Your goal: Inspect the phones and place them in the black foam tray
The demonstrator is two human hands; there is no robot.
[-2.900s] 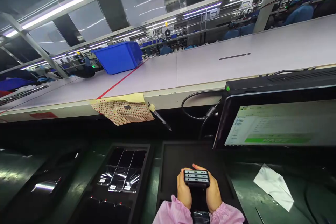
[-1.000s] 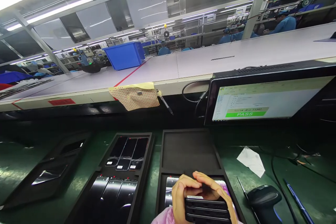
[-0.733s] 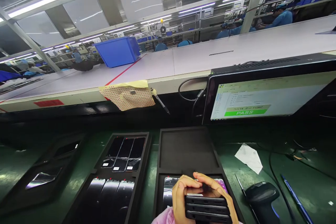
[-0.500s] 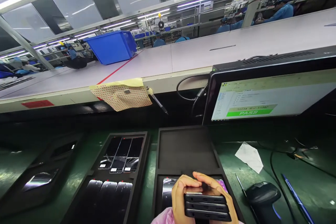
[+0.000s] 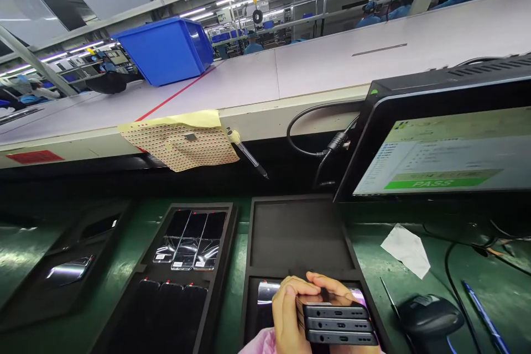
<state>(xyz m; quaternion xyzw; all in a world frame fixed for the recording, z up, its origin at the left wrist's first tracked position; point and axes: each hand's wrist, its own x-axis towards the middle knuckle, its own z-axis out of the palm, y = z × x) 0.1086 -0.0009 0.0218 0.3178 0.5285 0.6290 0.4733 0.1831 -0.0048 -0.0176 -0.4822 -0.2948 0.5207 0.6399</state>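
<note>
Fingers (image 5: 296, 287) of the left hand (image 5: 287, 315) curl over a stack of three phones (image 5: 338, 323), above the black tray (image 5: 249, 265).

The right hand (image 5: 332, 290) closes on the stack's far side; squared edges should ease seating beside the glossy phone (image 5: 265, 291).

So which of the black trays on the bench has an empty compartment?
The tray under the hands, right of the full one: its far compartment is bare. The tray to its left holds phones in both compartments.
</note>
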